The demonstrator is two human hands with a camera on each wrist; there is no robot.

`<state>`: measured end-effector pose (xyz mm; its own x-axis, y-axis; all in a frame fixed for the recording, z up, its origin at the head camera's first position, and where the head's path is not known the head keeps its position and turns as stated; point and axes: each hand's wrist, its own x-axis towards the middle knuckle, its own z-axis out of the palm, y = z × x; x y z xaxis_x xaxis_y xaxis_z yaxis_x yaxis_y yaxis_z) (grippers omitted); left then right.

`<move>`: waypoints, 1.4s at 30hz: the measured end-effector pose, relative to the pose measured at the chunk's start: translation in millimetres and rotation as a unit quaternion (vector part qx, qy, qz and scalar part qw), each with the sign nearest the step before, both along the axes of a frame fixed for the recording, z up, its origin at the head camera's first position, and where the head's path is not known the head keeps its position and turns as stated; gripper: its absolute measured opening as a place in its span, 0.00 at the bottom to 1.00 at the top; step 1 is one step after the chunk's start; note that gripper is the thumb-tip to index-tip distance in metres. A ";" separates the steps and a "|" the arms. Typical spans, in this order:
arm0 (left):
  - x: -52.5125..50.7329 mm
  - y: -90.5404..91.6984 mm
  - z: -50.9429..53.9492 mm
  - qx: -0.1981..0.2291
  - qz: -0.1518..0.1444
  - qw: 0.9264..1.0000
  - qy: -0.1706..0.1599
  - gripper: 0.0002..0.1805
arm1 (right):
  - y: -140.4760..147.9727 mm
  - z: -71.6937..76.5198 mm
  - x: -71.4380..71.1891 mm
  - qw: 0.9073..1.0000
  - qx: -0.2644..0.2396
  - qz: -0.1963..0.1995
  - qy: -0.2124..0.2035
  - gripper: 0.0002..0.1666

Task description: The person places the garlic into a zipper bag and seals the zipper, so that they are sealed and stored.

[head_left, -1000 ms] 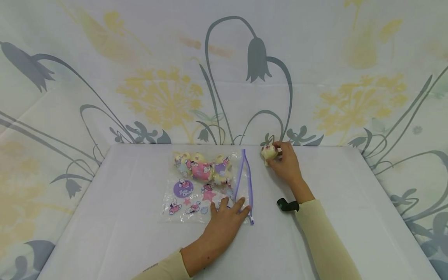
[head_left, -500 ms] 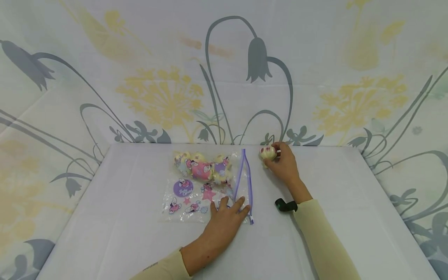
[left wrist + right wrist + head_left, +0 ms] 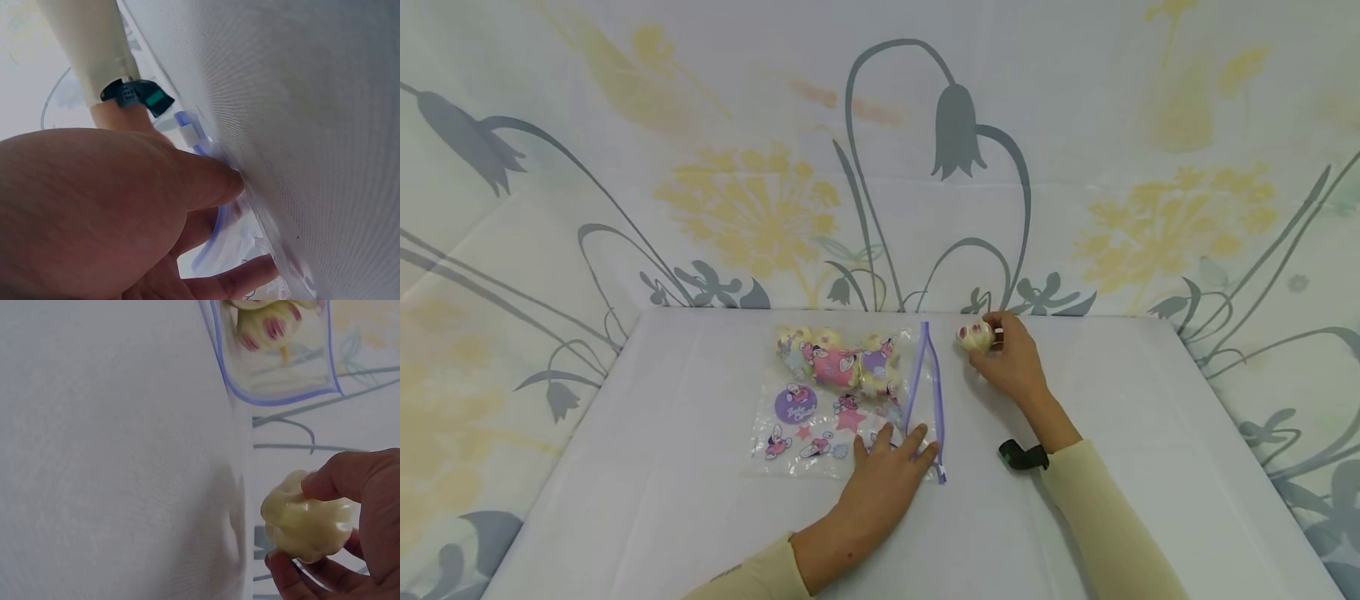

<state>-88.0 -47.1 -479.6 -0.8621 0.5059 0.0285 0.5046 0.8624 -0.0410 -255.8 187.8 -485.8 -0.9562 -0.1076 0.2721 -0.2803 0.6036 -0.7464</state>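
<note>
My right hand (image 3: 1011, 362) holds a small, lumpy cream-coloured piece (image 3: 976, 336) with reddish patches, just right of the bag's opening. In the right wrist view, the thumb and fingers grip this glossy, rounded piece (image 3: 306, 519) from its sides, above the white surface. A clear zip bag (image 3: 790, 454) printed with pink and purple figures lies flat, its purple-edged mouth (image 3: 937, 392) parted toward the right. Several similar cream pieces (image 3: 835, 367) are inside at the far end. My left hand (image 3: 883, 483) rests on the bag's near right corner, fingers spread.
The white-covered table (image 3: 647, 467) meets a flower-printed cloth backdrop (image 3: 895, 208) behind the bag. Black wrist gear (image 3: 1022, 455) sits at the right wrist. The bag's slider (image 3: 942, 473) is at the near end of its mouth.
The right hand has turned the cream piece and shifted slightly toward me. The left hand stays spread on the bag. The whole head view has shifted a little.
</note>
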 end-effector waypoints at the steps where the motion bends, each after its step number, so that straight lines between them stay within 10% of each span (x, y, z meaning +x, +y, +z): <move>1: 0.2 0.1 -0.5 0.001 0.000 1.000 0.002 0.29 | -0.5 0.8 2.1 1.000 -0.002 0.006 0.002 0.35; 14: -0.3 0.7 0.3 -0.002 0.002 1.000 -0.017 0.31 | -15.7 6.4 34.9 0.994 0.017 0.085 0.073 0.34; 42: 3.1 3.1 0.8 -0.031 0.006 0.999 0.015 0.29 | -34.5 4.3 62.8 0.985 0.021 0.167 0.046 0.36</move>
